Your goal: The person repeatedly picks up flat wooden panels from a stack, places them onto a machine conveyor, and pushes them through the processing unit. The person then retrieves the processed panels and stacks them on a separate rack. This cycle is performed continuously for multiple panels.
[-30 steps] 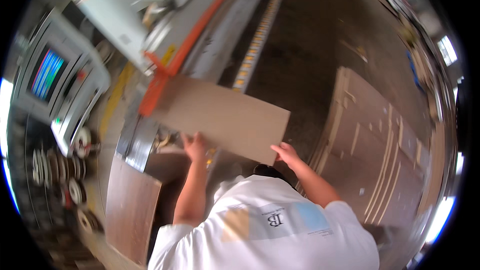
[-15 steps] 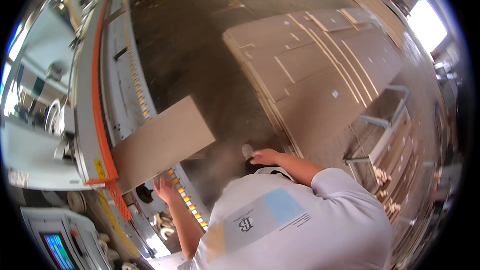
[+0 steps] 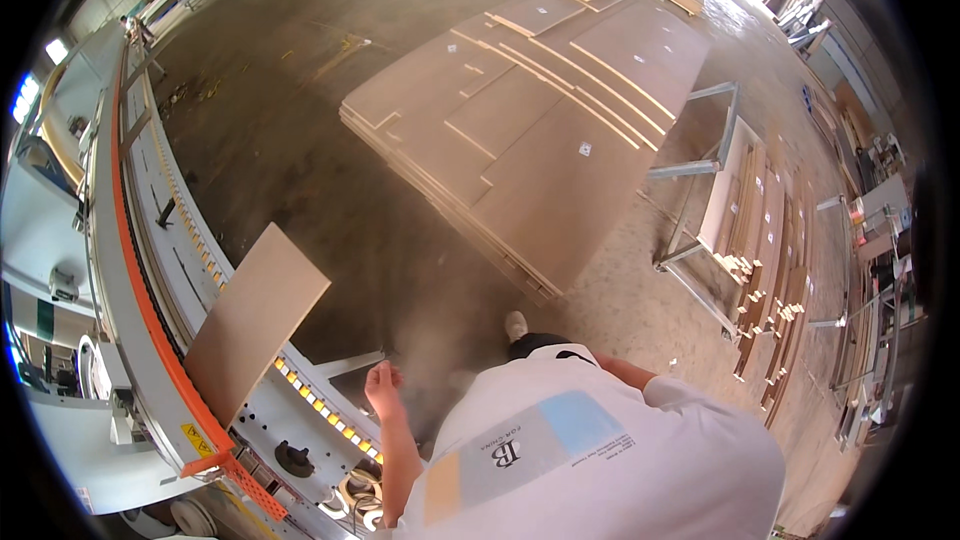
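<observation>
Just in front of our white shirt (image 3: 530,455), our left hand (image 3: 384,387) hangs in the air with its fingers loosely bent. We see nothing in it, but we cannot tell if the fingertips meet. Our right arm (image 3: 626,370) goes behind the shirt, so we cannot tell what our right hand is doing.

Out to the left is the brown rectangular board (image 3: 255,325). It lies flat across the long machine (image 3: 275,410), apart from our left hand. One end is at the orange rail (image 3: 150,315), and the other end sticks out past the strip of yellow rollers (image 3: 322,407). It looks like pressed wood, so we think it is stiff and will not bend. It may be a bit heavy. Its flat face looks smooth and might slide under our fingers, and its corners could chip if we bump them. A good hold would be on the two long edges near the outer end, well away from the orange rail.

Farther out is a low stack of big brown panels (image 3: 570,210). To its right are a metal frame (image 3: 690,168) and long brown strips (image 3: 765,240) in piles.
</observation>
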The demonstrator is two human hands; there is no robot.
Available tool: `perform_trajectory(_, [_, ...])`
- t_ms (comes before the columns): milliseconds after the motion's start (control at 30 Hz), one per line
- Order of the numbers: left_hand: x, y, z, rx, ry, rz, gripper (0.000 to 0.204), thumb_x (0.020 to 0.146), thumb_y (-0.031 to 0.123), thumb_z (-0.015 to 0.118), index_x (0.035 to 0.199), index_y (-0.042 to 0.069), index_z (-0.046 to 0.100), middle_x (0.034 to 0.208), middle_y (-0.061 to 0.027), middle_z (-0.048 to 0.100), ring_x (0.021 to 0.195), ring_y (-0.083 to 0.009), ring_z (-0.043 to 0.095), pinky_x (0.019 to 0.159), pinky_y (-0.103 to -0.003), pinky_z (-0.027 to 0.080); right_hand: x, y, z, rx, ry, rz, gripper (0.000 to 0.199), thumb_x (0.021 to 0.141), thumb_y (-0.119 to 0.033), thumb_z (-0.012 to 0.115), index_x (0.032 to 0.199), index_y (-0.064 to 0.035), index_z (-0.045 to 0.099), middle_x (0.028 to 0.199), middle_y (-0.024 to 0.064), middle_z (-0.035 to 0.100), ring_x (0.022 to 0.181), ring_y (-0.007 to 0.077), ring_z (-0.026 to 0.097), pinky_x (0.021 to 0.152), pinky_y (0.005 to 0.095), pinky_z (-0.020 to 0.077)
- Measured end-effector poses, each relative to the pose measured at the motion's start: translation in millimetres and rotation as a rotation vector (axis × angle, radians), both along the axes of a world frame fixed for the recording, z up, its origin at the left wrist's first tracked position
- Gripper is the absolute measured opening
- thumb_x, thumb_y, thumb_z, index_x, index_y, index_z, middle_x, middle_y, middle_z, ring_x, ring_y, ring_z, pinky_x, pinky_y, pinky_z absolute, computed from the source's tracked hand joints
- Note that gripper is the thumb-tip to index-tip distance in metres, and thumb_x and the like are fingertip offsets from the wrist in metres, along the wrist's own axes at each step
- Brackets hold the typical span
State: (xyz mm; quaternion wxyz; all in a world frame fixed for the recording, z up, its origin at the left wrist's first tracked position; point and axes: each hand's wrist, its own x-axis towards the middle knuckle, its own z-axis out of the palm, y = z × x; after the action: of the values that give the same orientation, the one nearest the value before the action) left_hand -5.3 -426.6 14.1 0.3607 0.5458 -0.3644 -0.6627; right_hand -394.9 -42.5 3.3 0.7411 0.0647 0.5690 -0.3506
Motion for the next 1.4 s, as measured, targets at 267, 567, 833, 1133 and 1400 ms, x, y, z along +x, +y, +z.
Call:
perform_trajectory(267, [-77.6,57.0,-17.2,0.120,-0.119,-0.349,0.023,0.100,0.025,0.062,0.094,0.003,0.067,0.079,-0.0038,0.068,0.070,-0.0131,0.065,0.064,-0.027,0.052,-50.3,63.3,-25.7,-0.011,-0.137,-0.335,0.047,0.102,-0.048,0.051,0.133,-0.0156,0.066,0.124,0.0085,0.071,0.098,0.0253,0.071,0.085,0.0438,0.0581])
perform_trajectory(567, [-200.2,149.9,-81.5,0.172,-0.464,-0.699,0.024,0.101,0.021,0.058,0.108,0.003,0.071,0.096,-0.0103,0.075,0.082,-0.0196,0.073,0.067,-0.033,0.057,-161.4,179.6,-111.1,0.047,-0.224,-0.604,0.043,0.103,-0.042,0.053,0.131,-0.0131,0.067,0.116,0.0088,0.074,0.090,0.0241,0.072,0.081,0.0414,0.0600])
perform_trajectory(833, [-376.2,225.5,-65.3,-0.538,-0.731,-1.134,0.029,0.096,0.025,0.062,0.113,0.005,0.073,0.100,-0.0111,0.076,0.090,-0.0191,0.072,0.080,-0.033,0.056,-270.5,265.3,-136.1,0.261,0.303,-0.203,0.040,0.094,-0.049,0.067,0.105,-0.0108,0.071,0.084,0.0025,0.067,0.069,0.0148,0.062,0.054,0.0340,0.0475])
perform_trajectory(1133, [-498.1,170.8,-112.1,-0.102,-0.554,-1.162,0.032,0.094,0.030,0.065,0.110,0.005,0.075,0.099,-0.0114,0.077,0.082,-0.0190,0.073,0.076,-0.035,0.057,-400.8,211.4,-89.5,0.182,0.403,-0.350,0.040,0.097,-0.042,0.064,0.116,-0.0069,0.068,0.107,0.0066,0.073,0.092,0.0196,0.069,0.074,0.0380,0.0537])
perform_trajectory(1400, [-614.8,88.3,-209.6,-0.482,-0.526,-1.335,0.021,0.092,0.024,0.066,0.105,0.008,0.072,0.082,-0.0086,0.075,0.071,-0.0197,0.071,0.064,-0.035,0.057,-531.2,196.3,-55.0,0.126,0.595,-0.180,0.038,0.097,-0.039,0.065,0.111,-0.0036,0.071,0.103,0.0088,0.074,0.092,0.0194,0.070,0.071,0.0346,0.0541])
